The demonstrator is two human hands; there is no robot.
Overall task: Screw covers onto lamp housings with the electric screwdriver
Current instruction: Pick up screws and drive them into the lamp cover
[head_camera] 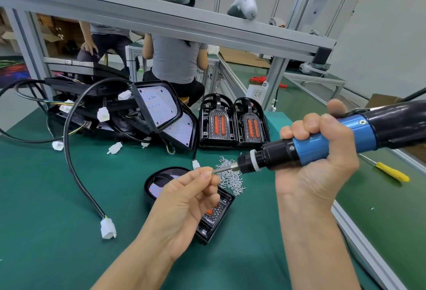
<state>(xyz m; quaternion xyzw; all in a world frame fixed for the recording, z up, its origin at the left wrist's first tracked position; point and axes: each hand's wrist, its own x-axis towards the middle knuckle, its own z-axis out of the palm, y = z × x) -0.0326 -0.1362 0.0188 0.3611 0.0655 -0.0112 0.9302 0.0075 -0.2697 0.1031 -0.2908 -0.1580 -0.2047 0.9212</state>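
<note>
Green mat (57,186); workshop, seemingly.

The right hand (320,142) was raised above the bench, palm toward the camera, fingers and thumb wrapped tight in a grip, forearm running down to the lower edge. The left hand (184,197) was lifted beside it, thumb and forefinger pinched together, other fingers loosely curled.

1. The left hand (184,200) covers the middle of the lamp housing (156,186) on the counter (57,209).
2. The screw at the bit tip is hidden between the fingers (205,175).
3. The electric screwdriver (322,142) runs off the right edge.
4. Both forearms are cut off at the bottom edge.
</note>
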